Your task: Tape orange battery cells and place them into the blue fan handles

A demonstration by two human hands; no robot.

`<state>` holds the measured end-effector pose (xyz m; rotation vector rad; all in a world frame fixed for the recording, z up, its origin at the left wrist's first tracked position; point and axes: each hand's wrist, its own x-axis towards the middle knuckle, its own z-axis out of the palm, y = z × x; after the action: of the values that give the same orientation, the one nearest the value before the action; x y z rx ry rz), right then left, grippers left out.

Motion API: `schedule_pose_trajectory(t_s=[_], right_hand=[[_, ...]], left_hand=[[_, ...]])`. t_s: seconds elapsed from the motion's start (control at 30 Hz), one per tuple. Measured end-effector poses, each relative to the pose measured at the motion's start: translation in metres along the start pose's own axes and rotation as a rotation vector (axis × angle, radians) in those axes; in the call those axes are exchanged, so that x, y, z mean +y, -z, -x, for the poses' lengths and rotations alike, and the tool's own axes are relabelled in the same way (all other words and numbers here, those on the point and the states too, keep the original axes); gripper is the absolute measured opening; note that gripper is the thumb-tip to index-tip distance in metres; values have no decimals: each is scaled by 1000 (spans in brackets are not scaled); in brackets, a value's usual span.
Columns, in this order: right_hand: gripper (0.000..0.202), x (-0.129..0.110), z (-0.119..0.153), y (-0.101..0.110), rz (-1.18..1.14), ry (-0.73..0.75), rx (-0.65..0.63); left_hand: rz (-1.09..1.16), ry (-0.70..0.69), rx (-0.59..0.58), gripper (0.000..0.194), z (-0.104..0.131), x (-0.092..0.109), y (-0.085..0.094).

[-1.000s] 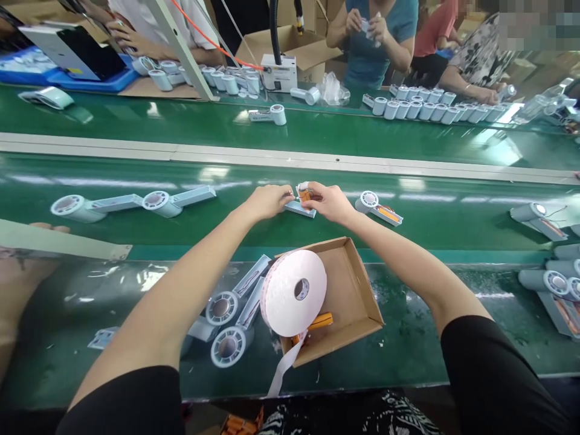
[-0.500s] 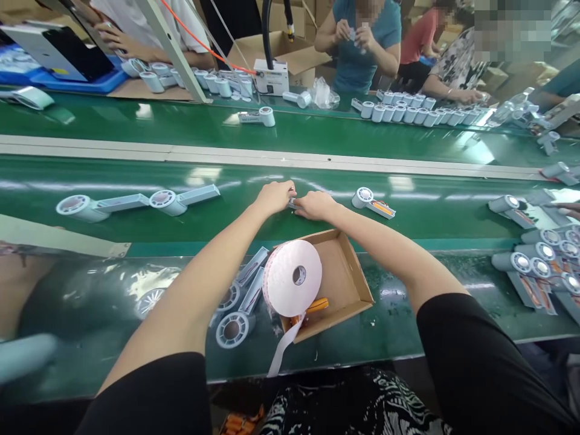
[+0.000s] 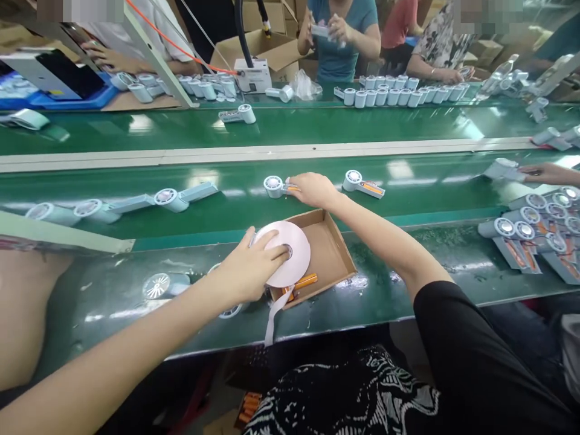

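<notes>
My right hand (image 3: 312,190) is closed around the handle of a small light-blue handheld fan (image 3: 273,186) on the green belt. The fan's round head points left, and orange shows inside its open handle. My left hand (image 3: 256,263) grips the left side of a large white tape roll (image 3: 296,241), fingers spread over its face and one fingertip at the hub. Its thumb is hidden. A loose tape end (image 3: 272,320) hangs from the roll. The roll leans in a shallow cardboard box (image 3: 333,248) with orange cylindrical batteries (image 3: 306,281). Another fan (image 3: 352,180) lies right of my right hand.
More fans (image 3: 167,199) lie on the belt at left, and a fan (image 3: 158,285) lies left of my forearm. Stacked fans (image 3: 525,229) stand at right, near another person's hand (image 3: 539,173). A pale rail (image 3: 272,154) divides the belts; co-workers sit beyond.
My left hand has left the fan and come back toward me onto the tape roll. My right hand still holds the fan, now more visible. The view has shifted slightly.
</notes>
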<state>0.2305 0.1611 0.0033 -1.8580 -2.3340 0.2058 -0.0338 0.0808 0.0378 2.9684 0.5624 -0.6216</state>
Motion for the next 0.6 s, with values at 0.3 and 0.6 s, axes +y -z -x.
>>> schedule_pose_trajectory(t_s=[0.3,0.6], right_hand=[[47,-37,176,-10,-133,277,-265],[65,-58,192,-9,-911,219,-151]], left_hand=[[105,95,250,44,31,-12,-28],[195,216,841,108,95,16,-34]])
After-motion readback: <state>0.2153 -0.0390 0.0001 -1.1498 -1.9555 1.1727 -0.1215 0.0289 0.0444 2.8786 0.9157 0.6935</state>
